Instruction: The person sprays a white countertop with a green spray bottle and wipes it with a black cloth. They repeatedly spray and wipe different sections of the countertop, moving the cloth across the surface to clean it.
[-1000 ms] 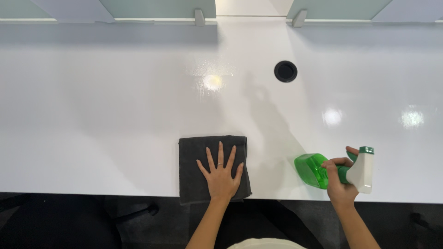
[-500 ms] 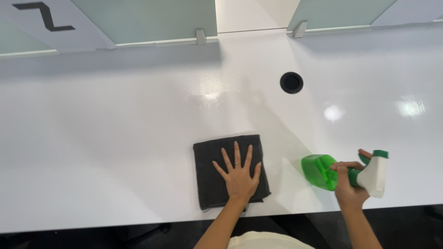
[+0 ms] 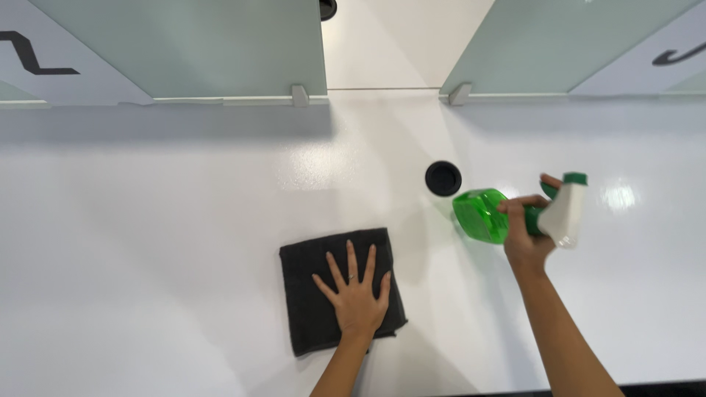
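The left hand lies flat, fingers spread, on the dark grey cloth on the white tabletop. At its two o'clock, the right hand grips a green spray bottle, long axis running three to nine o'clock, beside a black grommet hole.

Count, desk top
1 dark cloth, 1 green spray bottle, 1 black grommet hole, 2 hands, 2 glass dividers.
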